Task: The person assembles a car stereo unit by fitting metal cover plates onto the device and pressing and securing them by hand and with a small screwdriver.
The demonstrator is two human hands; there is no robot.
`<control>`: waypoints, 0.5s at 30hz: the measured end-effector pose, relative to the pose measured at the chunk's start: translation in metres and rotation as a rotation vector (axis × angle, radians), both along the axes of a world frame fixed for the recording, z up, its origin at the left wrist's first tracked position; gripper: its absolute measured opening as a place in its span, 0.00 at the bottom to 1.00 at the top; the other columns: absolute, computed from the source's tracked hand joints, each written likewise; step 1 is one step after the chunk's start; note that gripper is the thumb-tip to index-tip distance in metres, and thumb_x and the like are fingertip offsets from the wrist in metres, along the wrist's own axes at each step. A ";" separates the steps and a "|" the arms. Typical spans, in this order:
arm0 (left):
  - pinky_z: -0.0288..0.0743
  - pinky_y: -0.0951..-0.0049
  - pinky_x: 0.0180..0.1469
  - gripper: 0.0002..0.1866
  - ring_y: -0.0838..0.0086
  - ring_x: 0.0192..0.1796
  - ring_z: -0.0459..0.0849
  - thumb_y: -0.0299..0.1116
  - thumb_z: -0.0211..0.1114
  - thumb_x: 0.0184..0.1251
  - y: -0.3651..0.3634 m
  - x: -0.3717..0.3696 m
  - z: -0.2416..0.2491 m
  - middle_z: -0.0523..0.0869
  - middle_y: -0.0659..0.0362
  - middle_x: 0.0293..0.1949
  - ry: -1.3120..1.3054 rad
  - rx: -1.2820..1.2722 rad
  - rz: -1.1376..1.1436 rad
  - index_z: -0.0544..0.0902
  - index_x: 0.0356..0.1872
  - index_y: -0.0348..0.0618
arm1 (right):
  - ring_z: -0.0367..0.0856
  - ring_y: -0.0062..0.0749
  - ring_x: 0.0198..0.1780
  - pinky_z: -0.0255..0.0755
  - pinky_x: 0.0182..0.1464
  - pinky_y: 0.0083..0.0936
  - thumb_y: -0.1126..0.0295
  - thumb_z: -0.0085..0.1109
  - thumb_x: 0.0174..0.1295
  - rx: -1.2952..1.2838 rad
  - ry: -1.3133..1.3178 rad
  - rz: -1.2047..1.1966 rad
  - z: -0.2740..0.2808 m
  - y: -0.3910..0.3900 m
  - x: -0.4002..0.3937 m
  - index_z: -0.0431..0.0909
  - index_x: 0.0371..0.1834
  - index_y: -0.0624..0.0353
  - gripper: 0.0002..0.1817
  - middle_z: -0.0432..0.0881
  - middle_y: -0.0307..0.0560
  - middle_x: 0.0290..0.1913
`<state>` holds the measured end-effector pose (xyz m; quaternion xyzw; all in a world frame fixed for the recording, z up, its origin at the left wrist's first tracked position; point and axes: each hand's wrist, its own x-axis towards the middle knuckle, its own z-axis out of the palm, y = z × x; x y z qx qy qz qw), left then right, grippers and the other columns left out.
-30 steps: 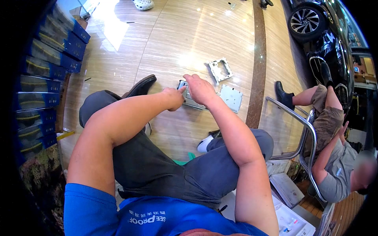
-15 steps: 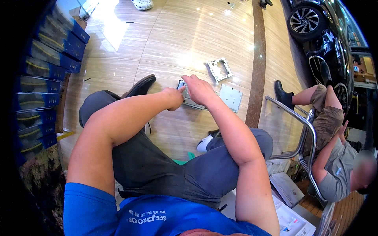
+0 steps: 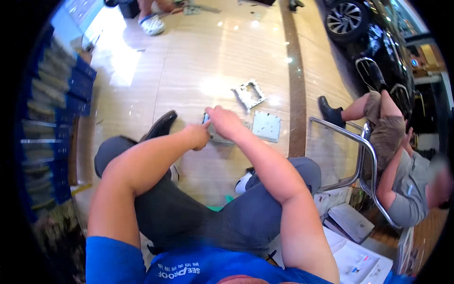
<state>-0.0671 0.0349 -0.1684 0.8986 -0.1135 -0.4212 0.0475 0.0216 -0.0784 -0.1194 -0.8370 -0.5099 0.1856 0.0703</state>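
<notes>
A flat, boxy metal unit (image 3: 220, 139) rests on the tiled floor between my legs, mostly covered by my hands. My right hand (image 3: 225, 125) reaches over its top, fingers bent down on its far left end. At that same end, my left hand (image 3: 197, 137) has its fingers curled, with the index finger toward the right thumb; whatever it pinches is too small or hidden to make out. Just right of the unit lies a thin silver metal plate (image 3: 266, 127) with small holes. Beyond it is a white rectangular frame (image 3: 245, 100) with an open middle.
Stacked blue boxes (image 3: 61, 156) line the left side. On the right, a person in a grey shirt (image 3: 411, 189) sits by a tubular metal chair (image 3: 373, 156), near a black car (image 3: 378, 42). Another person's white clog (image 3: 152, 24) stands at the top. An open white box (image 3: 364, 260) is lower right.
The view has tilted upward, so the floor parts appear lower. Another person's leg and hand now show at the top. Both my hands stay at the metal unit, in nearly the same pose.
</notes>
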 end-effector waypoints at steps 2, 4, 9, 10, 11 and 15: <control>0.81 0.57 0.55 0.20 0.58 0.58 0.85 0.38 0.68 0.62 0.002 -0.003 0.000 0.56 0.45 0.78 -0.039 -0.015 -0.002 0.84 0.57 0.52 | 0.84 0.57 0.44 0.79 0.45 0.47 0.77 0.59 0.57 0.028 0.010 -0.006 -0.001 0.001 0.000 0.73 0.54 0.57 0.19 0.80 0.59 0.44; 0.81 0.57 0.55 0.20 0.58 0.58 0.85 0.41 0.68 0.64 0.000 -0.002 0.006 0.57 0.45 0.78 -0.060 -0.002 -0.014 0.84 0.57 0.52 | 0.84 0.57 0.44 0.79 0.45 0.46 0.77 0.60 0.56 0.021 0.006 -0.020 0.004 -0.001 0.002 0.73 0.53 0.58 0.20 0.80 0.59 0.44; 0.79 0.57 0.58 0.23 0.57 0.59 0.84 0.45 0.67 0.66 0.000 -0.004 0.013 0.61 0.47 0.76 -0.052 -0.014 0.006 0.81 0.60 0.51 | 0.84 0.55 0.47 0.80 0.46 0.45 0.77 0.62 0.54 -0.012 0.050 -0.010 0.006 -0.005 0.000 0.74 0.51 0.58 0.19 0.80 0.58 0.47; 0.79 0.57 0.58 0.23 0.57 0.59 0.84 0.45 0.67 0.66 0.000 -0.006 0.015 0.61 0.47 0.76 -0.062 0.003 -0.008 0.81 0.60 0.51 | 0.84 0.55 0.47 0.80 0.46 0.45 0.77 0.62 0.54 0.005 0.039 -0.023 0.008 -0.007 0.000 0.74 0.51 0.58 0.19 0.80 0.58 0.47; 0.79 0.57 0.58 0.23 0.56 0.59 0.84 0.45 0.67 0.66 0.001 -0.006 0.011 0.62 0.46 0.75 -0.078 -0.025 0.007 0.81 0.60 0.50 | 0.84 0.55 0.47 0.80 0.46 0.45 0.77 0.62 0.55 -0.020 0.053 -0.018 0.005 -0.007 0.002 0.74 0.51 0.58 0.18 0.80 0.59 0.47; 0.78 0.56 0.59 0.22 0.54 0.58 0.84 0.45 0.67 0.67 0.001 -0.005 0.013 0.65 0.45 0.73 -0.081 -0.040 0.015 0.81 0.58 0.47 | 0.84 0.56 0.47 0.80 0.46 0.45 0.75 0.58 0.59 0.026 0.052 -0.022 -0.001 -0.016 0.001 0.76 0.48 0.59 0.13 0.80 0.59 0.47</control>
